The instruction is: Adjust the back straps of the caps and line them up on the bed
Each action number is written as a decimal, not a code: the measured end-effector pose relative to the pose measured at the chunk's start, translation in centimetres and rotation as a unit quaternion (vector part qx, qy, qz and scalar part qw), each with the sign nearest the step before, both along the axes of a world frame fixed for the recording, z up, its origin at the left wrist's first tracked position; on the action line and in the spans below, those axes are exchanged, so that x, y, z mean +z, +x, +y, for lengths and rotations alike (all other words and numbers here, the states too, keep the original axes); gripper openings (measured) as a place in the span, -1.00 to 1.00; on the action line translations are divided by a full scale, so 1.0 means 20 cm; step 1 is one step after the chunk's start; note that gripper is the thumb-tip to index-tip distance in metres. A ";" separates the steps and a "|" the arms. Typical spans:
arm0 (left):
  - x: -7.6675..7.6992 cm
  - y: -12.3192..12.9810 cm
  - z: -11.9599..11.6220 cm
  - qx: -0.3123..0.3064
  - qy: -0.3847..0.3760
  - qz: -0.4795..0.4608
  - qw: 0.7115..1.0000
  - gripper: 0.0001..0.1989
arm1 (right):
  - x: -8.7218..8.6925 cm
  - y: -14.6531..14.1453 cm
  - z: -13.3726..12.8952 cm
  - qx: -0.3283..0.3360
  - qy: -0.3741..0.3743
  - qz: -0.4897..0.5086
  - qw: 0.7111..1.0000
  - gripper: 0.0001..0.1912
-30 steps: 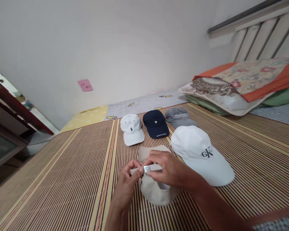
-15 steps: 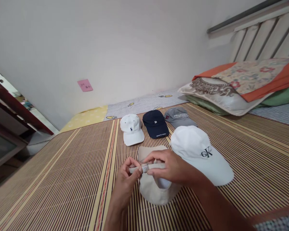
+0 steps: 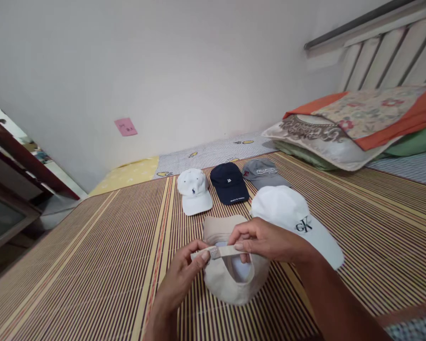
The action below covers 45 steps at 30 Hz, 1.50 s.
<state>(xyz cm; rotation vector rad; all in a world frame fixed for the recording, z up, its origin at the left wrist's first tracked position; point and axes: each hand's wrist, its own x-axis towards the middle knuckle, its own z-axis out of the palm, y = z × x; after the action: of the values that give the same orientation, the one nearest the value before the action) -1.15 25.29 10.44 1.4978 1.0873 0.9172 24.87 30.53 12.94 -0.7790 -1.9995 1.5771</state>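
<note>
A beige cap (image 3: 234, 289) lies upside down on the striped mat, its brim pointing away from me and its back opening facing me. My left hand (image 3: 184, 267) pinches the left part of the cap's strap, by the pale buckle (image 3: 213, 251). On the strap's other side, my right hand (image 3: 266, 239) grips the band between thumb and fingers. The strap is stretched across the opening between both hands. Close to my right hand and partly behind its wrist is a white cap (image 3: 282, 208) with black letters.
Beyond the beige cap sit a white cap (image 3: 194, 189) with a small dark logo, a navy cap (image 3: 229, 183) and a grey cap (image 3: 264, 174). Pillows (image 3: 348, 137) lie at the right by the headboard (image 3: 394, 54). The striped mat (image 3: 92, 255) covers the bed beside the wall.
My right hand has slid rightward along the strap, away from the buckle. More of the strap and of the back opening now shows.
</note>
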 end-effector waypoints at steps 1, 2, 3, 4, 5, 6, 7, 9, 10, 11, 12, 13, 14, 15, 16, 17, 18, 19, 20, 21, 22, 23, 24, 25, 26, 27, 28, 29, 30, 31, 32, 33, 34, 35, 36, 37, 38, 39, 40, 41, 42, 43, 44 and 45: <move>-0.01 0.00 0.00 -0.008 -0.003 -0.012 1.000 -0.67 | 0.00 0.01 0.00 0.000 0.002 -0.001 1.000 -0.74; -0.02 -0.01 0.01 -0.012 -0.005 -0.026 1.000 -0.67 | -0.01 0.01 0.01 0.000 0.004 0.003 1.000 -0.72; -0.02 -0.02 0.01 -0.016 -0.006 -0.038 0.999 -0.67 | -0.01 0.02 0.01 0.000 0.005 0.009 1.000 -0.72; -0.03 -0.02 0.01 -0.019 -0.007 -0.045 0.999 -0.66 | -0.01 0.03 0.02 -0.001 0.004 0.016 1.000 -0.71; -0.04 -0.03 0.01 -0.024 -0.008 -0.049 0.998 -0.66 | -0.02 0.03 0.02 -0.004 0.005 0.021 1.000 -0.71; -0.04 -0.04 0.01 -0.029 -0.010 -0.050 0.998 -0.66 | -0.02 0.03 0.02 -0.009 0.008 0.022 1.000 -0.71; -0.05 -0.05 0.01 -0.034 -0.014 -0.048 0.998 -0.65 | -0.03 0.04 0.03 -0.013 0.014 0.019 1.000 -0.71; -0.04 -0.06 0.01 -0.039 -0.022 -0.042 0.998 -0.65 | -0.03 0.03 0.03 -0.019 0.024 0.007 1.000 -0.71; -0.04 -0.06 0.00 -0.040 -0.026 -0.042 0.998 -0.64 | -0.03 0.03 0.03 -0.022 0.027 -0.001 0.999 -0.71; -0.04 -0.06 0.00 -0.040 -0.030 -0.044 0.998 -0.64 | -0.03 0.03 0.03 -0.026 0.029 -0.009 0.999 -0.71; -0.04 -0.07 0.00 -0.040 -0.033 -0.046 0.998 -0.64 | -0.03 0.02 0.03 -0.033 0.030 -0.016 0.999 -0.71; -0.04 -0.07 0.00 -0.040 -0.036 -0.048 0.997 -0.63 | -0.03 0.02 0.03 -0.042 0.033 -0.020 0.998 -0.71; -0.04 -0.08 0.00 -0.038 -0.039 -0.049 0.997 -0.62 | -0.02 0.02 0.03 -0.053 0.036 -0.022 0.998 -0.72; -0.04 -0.09 -0.01 -0.037 -0.041 -0.050 0.997 -0.62 | -0.03 0.02 0.03 -0.065 0.040 -0.021 0.997 -0.73; -0.04 -0.10 -0.01 -0.033 -0.042 -0.052 0.997 -0.61 | -0.03 0.02 0.03 -0.078 0.045 -0.018 0.996 -0.75; -0.05 -0.12 -0.01 -0.031 -0.044 -0.055 0.997 -0.61 | -0.03 0.02 0.03 -0.090 0.051 -0.015 0.995 -0.76; -0.05 -0.13 -0.01 -0.027 -0.045 -0.058 0.997 -0.60 | -0.03 0.02 0.03 -0.102 0.057 -0.015 0.993 -0.77; -0.06 -0.15 -0.01 -0.024 -0.046 -0.062 0.997 -0.60 | -0.03 0.03 0.03 -0.110 0.058 -0.012 0.992 -0.77; -0.06 -0.16 -0.01 -0.022 -0.046 -0.066 0.996 -0.60 | -0.03 0.04 0.03 -0.113 0.055 -0.007 0.992 -0.76; -0.07 -0.17 -0.01 -0.020 -0.046 -0.070 0.996 -0.61 | -0.03 0.04 0.03 -0.109 0.046 -0.002 0.993 -0.75; -0.07 -0.18 -0.01 -0.018 -0.045 -0.072 0.996 -0.62 | -0.03 0.05 0.03 -0.098 0.034 0.003 0.995 -0.73; -0.07 -0.19 -0.02 -0.017 -0.045 -0.075 0.996 -0.63 | -0.03 0.05 0.03 -0.083 0.020 0.007 0.996 -0.72; -0.06 -0.20 -0.02 -0.016 -0.046 -0.079 0.996 -0.64 | -0.03 0.05 0.03 -0.066 0.008 0.008 0.998 -0.70; -0.06 -0.20 -0.02 -0.016 -0.046 -0.081 0.996 -0.65 | -0.03 0.06 0.03 -0.051 0.001 0.004 0.999 -0.67; -0.06 -0.21 -0.02 -0.015 -0.046 -0.080 0.996 -0.65 | -0.03 0.06 0.03 -0.040 -0.003 -0.003 0.999 -0.65; -0.05 -0.21 -0.02 -0.014 -0.046 -0.076 0.996 -0.65 | -0.03 0.06 0.03 -0.033 -0.006 -0.011 0.999 -0.62; -0.05 -0.21 -0.02 -0.015 -0.046 -0.068 0.997 -0.65 | -0.03 0.06 0.03 -0.027 -0.009 -0.017 0.999 -0.59; -0.04 -0.22 -0.02 -0.017 -0.045 -0.055 0.997 -0.65 | -0.03 0.05 0.02 -0.022 -0.013 -0.024 0.999 -0.57; -0.04 -0.22 -0.02 -0.022 -0.045 -0.040 0.998 -0.65 | -0.03 0.05 0.02 -0.018 -0.019 -0.030 0.999 -0.56; -0.04 -0.22 -0.02 -0.030 -0.046 -0.027 0.998 -0.65 | -0.04 0.05 0.02 -0.014 -0.028 -0.036 0.999 -0.55; -0.04 -0.23 -0.03 -0.039 -0.048 -0.016 0.998 -0.64 | -0.04 0.05 0.02 -0.011 -0.036 -0.043 0.998 -0.56; -0.04 -0.23 -0.03 -0.049 -0.051 -0.011 0.997 -0.63 | -0.05 0.05 0.02 -0.008 -0.042 -0.051 0.998 -0.58; -0.04 -0.23 -0.03 -0.057 -0.058 -0.012 0.997 -0.63 | -0.05 0.05 0.02 -0.005 -0.046 -0.059 0.997 -0.60; -0.05 -0.23 -0.02 -0.060 -0.065 -0.016 0.996 -0.62 | -0.06 0.05 0.03 -0.002 -0.047 -0.063 0.997 -0.63; -0.05 -0.23 -0.02 -0.060 -0.069 -0.022 0.996 -0.62 | -0.06 0.05 0.03 0.000 -0.045 -0.062 0.997 -0.67; -0.06 -0.23 -0.02 -0.052 -0.068 -0.027 0.996 -0.62 | -0.06 0.05 0.03 -0.003 -0.040 -0.054 0.998 -0.70; -0.06 -0.23 -0.02 -0.039 -0.063 -0.031 0.997 -0.61 | -0.06 0.05 0.03 -0.012 -0.033 -0.040 0.999 -0.72; -0.06 -0.23 -0.02 -0.022 -0.052 -0.034 0.998 -0.61 | -0.06 0.05 0.03 -0.028 -0.022 -0.021 0.999 -0.75; -0.05 -0.22 -0.02 -0.006 -0.040 -0.035 0.999 -0.62 | -0.05 0.05 0.03 -0.049 -0.009 -0.001 0.999 -0.76; -0.05 -0.22 -0.02 0.006 -0.028 -0.036 0.999 -0.62 | -0.04 0.06 0.03 -0.071 0.007 0.015 0.997 -0.78; -0.04 -0.22 -0.02 0.012 -0.019 -0.037 0.999 -0.63 | -0.04 0.06 0.03 -0.092 0.023 0.025 0.995 -0.79; -0.03 -0.21 -0.03 0.014 -0.014 -0.035 0.999 -0.64 | -0.03 0.06 0.03 -0.109 0.038 0.027 0.993 -0.80; -0.01 -0.20 -0.03 0.010 -0.011 -0.030 0.999 -0.65 | -0.03 0.06 0.03 -0.120 0.049 0.023 0.991 -0.81; 0.00 -0.20 -0.04 0.005 -0.010 -0.021 1.000 -0.66 | -0.03 0.06 0.03 -0.127 0.057 0.015 0.990 -0.82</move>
<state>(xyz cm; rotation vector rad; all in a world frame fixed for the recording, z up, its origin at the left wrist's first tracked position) -5.10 24.58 10.48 1.4515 1.0720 0.9389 26.12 31.17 12.36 -0.9182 -1.8662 1.3109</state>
